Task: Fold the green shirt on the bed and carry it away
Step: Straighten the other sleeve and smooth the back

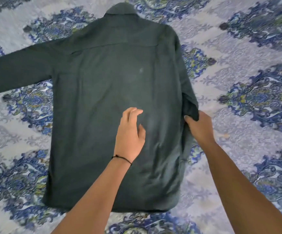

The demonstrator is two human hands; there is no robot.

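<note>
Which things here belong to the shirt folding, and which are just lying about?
In the job: shirt, spread back-up; right hand, gripping the shirt's right edge; left hand, over the shirt's back.
Just there: patterned bedspread under the shirt; black cord on the left wrist.

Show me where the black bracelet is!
In the head view, the thin black string bracelet circles the wrist of the left hand, over the dark green shirt.
</note>
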